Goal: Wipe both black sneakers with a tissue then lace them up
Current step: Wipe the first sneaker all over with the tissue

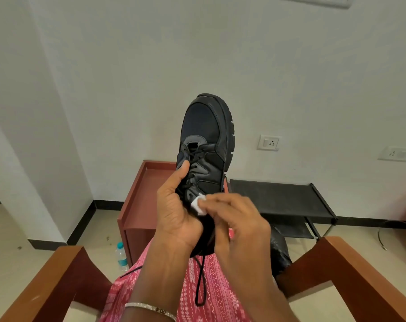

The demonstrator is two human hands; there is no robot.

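Note:
A black sneaker [206, 138] is held up in front of me, toe pointing away and up. My left hand [174, 205] grips its heel end from the left, thumb resting on the laces. My right hand [234, 219] pinches a small white tissue [197, 205] against the sneaker's side near the collar. A loose black lace [201, 282] hangs down over my pink patterned lap. A second black sneaker [280, 249] lies low at the right, partly hidden behind my right arm.
I sit in a chair with wooden armrests [351, 273]. A red-brown wooden stand [137, 205] is ahead on the floor, a black shoe rack [281, 198] to its right. A plastic water bottle [121, 256] stands on the floor at the left.

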